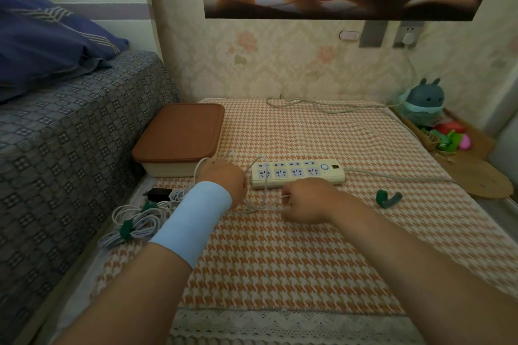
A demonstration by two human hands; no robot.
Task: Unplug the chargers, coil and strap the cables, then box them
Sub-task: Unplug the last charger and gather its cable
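A thin white cable (262, 193) runs between my two hands, looping over the front of the cream power strip (298, 173). My left hand (224, 179), above a light blue wristband, grips loops of that cable beside the strip's left end. My right hand (304, 200) is curled round the cable's other stretch just in front of the strip. At the left lie coiled white cables (137, 221) bound with green straps, next to a black charger (158, 194). A loose green strap (388, 199) lies to the right. The box with a brown lid (180, 134) stands closed behind.
The strip's own cord (392, 176) trails right and back to a wall socket (407, 35). A teal toy figure (424, 103) and bright small toys sit at the far right. A bed with patterned cover (70, 143) borders the left side.
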